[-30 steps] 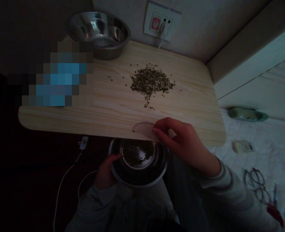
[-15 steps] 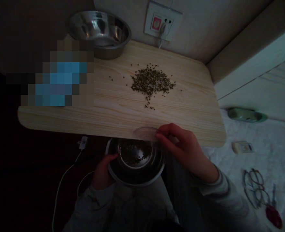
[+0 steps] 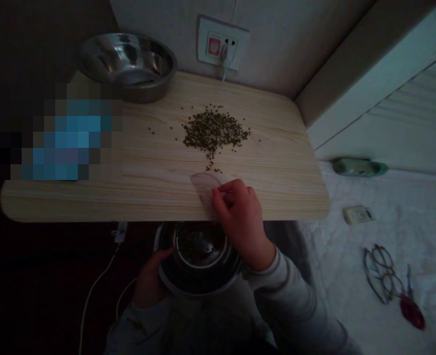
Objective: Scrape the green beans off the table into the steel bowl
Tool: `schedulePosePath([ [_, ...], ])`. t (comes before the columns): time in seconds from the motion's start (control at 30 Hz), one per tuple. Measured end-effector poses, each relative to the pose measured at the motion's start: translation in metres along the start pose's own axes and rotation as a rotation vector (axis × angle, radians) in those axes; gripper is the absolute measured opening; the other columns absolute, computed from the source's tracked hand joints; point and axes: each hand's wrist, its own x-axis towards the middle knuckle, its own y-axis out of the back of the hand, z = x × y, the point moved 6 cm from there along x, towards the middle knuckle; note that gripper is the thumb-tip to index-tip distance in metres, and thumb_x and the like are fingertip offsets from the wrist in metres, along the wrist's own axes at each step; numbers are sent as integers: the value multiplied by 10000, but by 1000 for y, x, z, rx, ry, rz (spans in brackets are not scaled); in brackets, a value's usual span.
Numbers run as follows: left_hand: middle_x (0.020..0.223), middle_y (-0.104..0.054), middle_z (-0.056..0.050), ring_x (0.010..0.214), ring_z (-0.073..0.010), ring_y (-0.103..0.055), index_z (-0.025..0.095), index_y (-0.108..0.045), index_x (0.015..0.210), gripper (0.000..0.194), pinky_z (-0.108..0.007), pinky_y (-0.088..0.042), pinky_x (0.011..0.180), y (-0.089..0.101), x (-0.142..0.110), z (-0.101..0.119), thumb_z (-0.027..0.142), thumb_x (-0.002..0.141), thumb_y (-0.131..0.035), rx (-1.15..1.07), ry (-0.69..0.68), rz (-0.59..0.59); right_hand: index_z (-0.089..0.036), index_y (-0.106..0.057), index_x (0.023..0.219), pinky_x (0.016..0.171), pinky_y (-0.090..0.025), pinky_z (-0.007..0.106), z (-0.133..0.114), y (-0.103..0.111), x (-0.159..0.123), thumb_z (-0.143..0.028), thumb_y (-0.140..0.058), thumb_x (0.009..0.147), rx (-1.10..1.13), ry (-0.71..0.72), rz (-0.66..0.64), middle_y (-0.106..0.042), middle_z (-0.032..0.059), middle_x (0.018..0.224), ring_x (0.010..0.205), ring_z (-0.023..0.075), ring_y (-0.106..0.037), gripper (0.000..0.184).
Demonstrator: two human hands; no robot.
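Between finger and thumb, my right hand point(image 3: 242, 217) pinches a clear plastic protractor point(image 3: 203, 186) just above the tabletop's front edge. Beyond its curved edge lies a loose pile of small dark green beans point(image 3: 214, 129), with a few strays around it. My left hand point(image 3: 153, 278) grips the left rim of a metal bowl point(image 3: 199, 283), which is held below the table's edge over my lap. Some beans lie in the bottom of that bowl. My right hand and the table hide part of its far and right side.
The wooden tabletop point(image 3: 147, 192) carries a second metal bowl point(image 3: 147, 93) at back left and a blurred-out blue area point(image 3: 73, 133) at left. A wall socket point(image 3: 221, 44) holds a plug. Glasses point(image 3: 384, 271), a green case point(image 3: 358, 167) and a small box point(image 3: 358, 215) lie on the white bedding.
My right hand has moved the protractor forward and left, from the table's edge onto the tabletop towards the beans. My left hand keeps holding the bowl. The view has shifted slightly.
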Motion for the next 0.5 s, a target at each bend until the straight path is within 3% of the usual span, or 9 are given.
schedulePosePath([
  [0.1, 435, -599, 43, 449, -100, -508, 215, -610, 381, 69, -207, -416, 511, 8, 6, -14, 156, 417, -606, -5, 163, 91, -177, -478, 740, 547, -319, 245, 16, 8, 0, -337, -453, 771, 5, -85, -6, -550, -20, 513, 510, 119, -477, 165],
  [0.23, 509, -641, 2, 555, -151, -568, 193, -646, 457, 71, -227, -449, 582, -5, 1, -16, 136, 420, -628, -42, 246, -88, -183, -460, 743, 514, -314, 232, 40, 17, 0, -357, -441, 770, 27, -168, -38, -546, -31, 502, 449, 96, -454, 178],
  [0.3, 492, -626, 31, 525, -96, -545, 188, -656, 484, 116, -146, -423, 558, -8, -6, 0, 77, 461, -636, -12, 113, -27, -186, -462, 740, 498, -310, 230, 50, 22, 2, -373, -441, 765, 18, -183, -42, -548, -26, 507, 445, 96, -447, 190],
  [0.4, 432, -592, 13, 440, -112, -517, 199, -614, 406, 247, -202, -444, 513, -19, -19, 9, 129, 632, -544, -119, 202, -1, -187, -472, 745, 479, -304, 226, 63, 30, 7, -390, -444, 759, 8, -199, -43, -548, -21, 512, 444, 98, -447, 205],
  [0.5, 416, -582, 2, 421, -119, -509, 193, -605, 388, 290, -216, -443, 500, -27, -24, 14, 91, 647, -522, -133, 260, 3, -185, -486, 732, 459, -298, 220, 72, 36, 13, -400, -459, 747, -1, -212, -42, -548, -16, 507, 446, 100, -461, 218],
])
